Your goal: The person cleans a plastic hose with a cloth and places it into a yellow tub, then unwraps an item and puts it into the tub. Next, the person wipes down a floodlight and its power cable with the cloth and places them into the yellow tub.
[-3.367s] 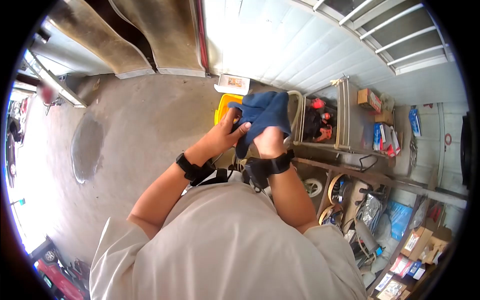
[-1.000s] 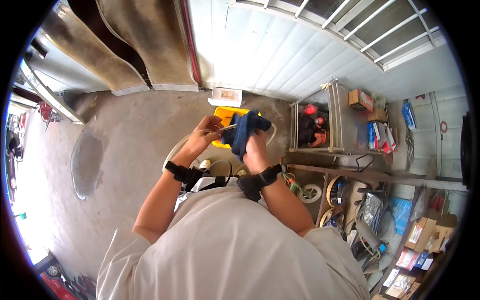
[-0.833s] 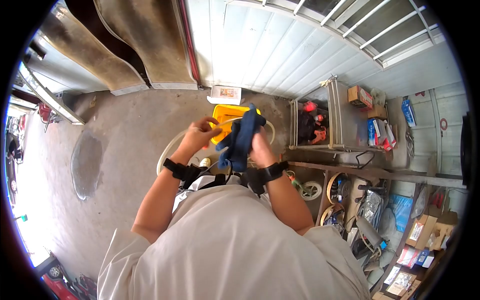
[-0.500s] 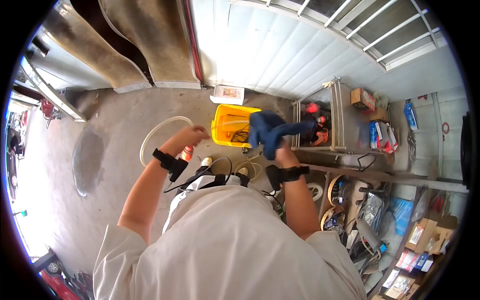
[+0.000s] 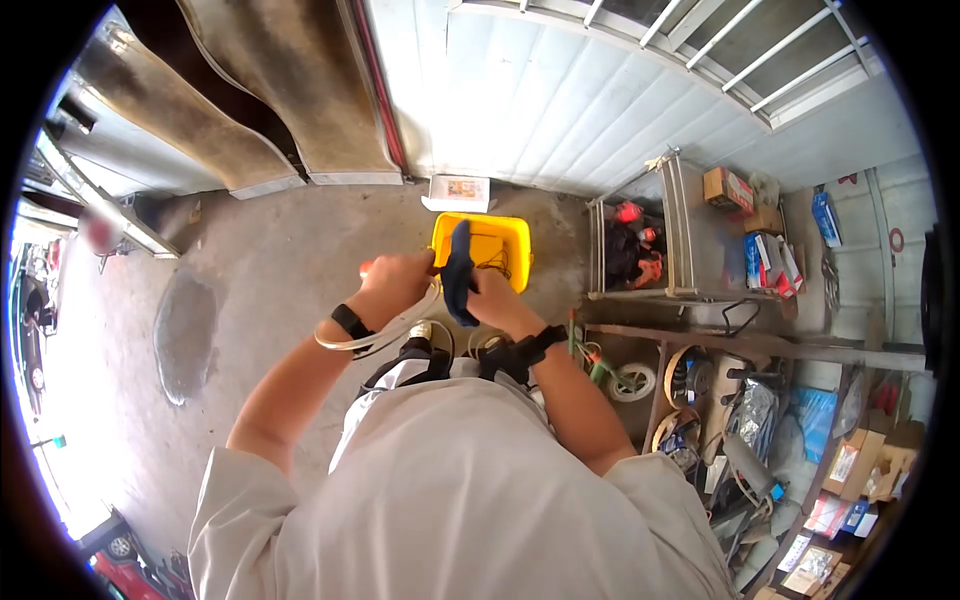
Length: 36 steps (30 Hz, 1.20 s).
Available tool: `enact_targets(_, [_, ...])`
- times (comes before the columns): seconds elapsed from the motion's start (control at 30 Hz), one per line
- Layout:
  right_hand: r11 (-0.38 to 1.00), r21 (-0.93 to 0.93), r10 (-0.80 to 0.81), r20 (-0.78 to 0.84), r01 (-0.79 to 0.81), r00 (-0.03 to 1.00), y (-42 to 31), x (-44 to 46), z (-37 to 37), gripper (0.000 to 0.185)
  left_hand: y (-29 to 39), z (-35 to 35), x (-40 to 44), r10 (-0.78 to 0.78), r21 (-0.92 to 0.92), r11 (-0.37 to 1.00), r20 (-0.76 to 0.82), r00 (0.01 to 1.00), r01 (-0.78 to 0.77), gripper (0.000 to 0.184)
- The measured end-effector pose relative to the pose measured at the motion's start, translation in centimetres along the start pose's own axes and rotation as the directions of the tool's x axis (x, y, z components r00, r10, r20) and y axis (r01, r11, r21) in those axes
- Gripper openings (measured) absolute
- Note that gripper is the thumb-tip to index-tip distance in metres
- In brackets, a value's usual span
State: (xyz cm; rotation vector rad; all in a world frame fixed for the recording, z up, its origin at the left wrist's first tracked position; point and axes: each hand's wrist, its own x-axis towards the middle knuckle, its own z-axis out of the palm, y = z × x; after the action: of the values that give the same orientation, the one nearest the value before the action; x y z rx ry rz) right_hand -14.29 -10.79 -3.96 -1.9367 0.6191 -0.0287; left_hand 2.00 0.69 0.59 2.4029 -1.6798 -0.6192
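Observation:
My right hand (image 5: 503, 303) is closed around a bunched dark blue cloth (image 5: 458, 275), held up in front of the yellow tub (image 5: 517, 240). Close to the cloth, my left hand (image 5: 395, 285) has its fingers curled shut. A pale clear hose (image 5: 405, 322) runs up to those fingers and loops around the left wrist; the exact grip is partly hidden. An orange-red tip (image 5: 367, 267) shows beside the back of the left hand, too little to name. Inside the tub lies a dark cable (image 5: 495, 262), partly hidden.
Behind the tub, a white box (image 5: 457, 193) stands by the wall. To the right are a metal-framed rack (image 5: 675, 230) and a cluttered shelf with cartons (image 5: 840, 465). A white wheel-like ring (image 5: 632, 382) lies near its base. A wet patch (image 5: 185, 330) marks the floor at left.
My right hand has brought the cloth leftward, close to my left hand. The hose loop, formerly spread out to the left, now hangs about the left wrist.

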Motion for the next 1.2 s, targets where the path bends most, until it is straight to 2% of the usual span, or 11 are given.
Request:
enact_targets(0.3, [0.906,0.413,0.116,-0.032,-0.092,0.993,9.1,-4.1,-6.7,0.018,-12.4,-8.0,-1.6,-0.264,0.003,0.958,-0.368,0.891,0.285,0.019])
enact_targets(0.53, [0.992,0.123,0.06,-0.177,-0.038,0.982,1.4,-3.6,-6.7,0.025,-11.7,-2.3,-0.8,-0.303,0.008,0.951,-0.156,0.94,0.308,0.029])
enact_targets(0.6, [0.984,0.174,0.047,-0.117,-0.026,0.992,-3.9,-3.2,-6.6,0.022,-10.4,2.7,1.0,-0.249,-0.249,0.947,-0.179,0.952,0.201,0.043])
enact_targets(0.67, [0.976,0.191,-0.093,-0.081,0.107,0.992,-5.1,-2.4,-5.5,0.018,-5.1,2.9,2.2,-0.341,-0.395,0.857,0.049,0.939,0.332,0.047])
enact_targets(0.83, [0.967,0.064,-0.249,0.005,0.248,0.968,-5.6,-1.7,-3.1,0.015,-3.3,7.3,3.9,-0.189,-0.904,0.421,-0.011,0.982,0.071,0.03])
enact_targets(0.93, [0.963,0.029,-0.267,-0.061,0.269,0.962,-4.7,-1.5,-2.0,0.014,-2.3,2.7,3.2,0.019,-0.808,0.56,-0.208,0.978,-0.183,0.02])
enact_targets(0.97, [0.964,0.013,-0.264,-0.074,0.266,0.962,-4.6,-1.6,-1.7,0.014,-3.4,2.2,3.5,0.346,-0.388,0.801,-0.323,0.881,-0.456,0.021])
enact_targets(1.07, [0.98,0.127,-0.145,-0.084,0.155,0.986,-4.4,-2.3,-1.2,0.016,-0.3,-0.2,2.7,0.081,-0.778,0.561,-0.288,0.954,-0.282,0.022])
enact_targets(1.1, [0.968,0.164,-0.163,-0.156,0.188,0.974,-4.1,-2.5,-0.9,0.017,-0.2,0.1,2.6,0.171,-0.611,0.651,-0.461,0.871,-0.451,0.019])
enact_targets(1.17, [0.937,0.23,-0.189,-0.3,0.263,0.935,-3.2,-2.5,-0.2,0.023,0.8,0.9,2.6,0.073,-0.776,0.456,-0.455,0.887,-0.436,0.019])
enact_targets(1.2, [0.93,0.274,-0.136,-0.366,0.246,0.921,-3.1,-2.5,-0.1,0.027,1.0,0.2,2.4,0.192,-0.556,0.634,-0.56,0.806,-0.537,0.02])
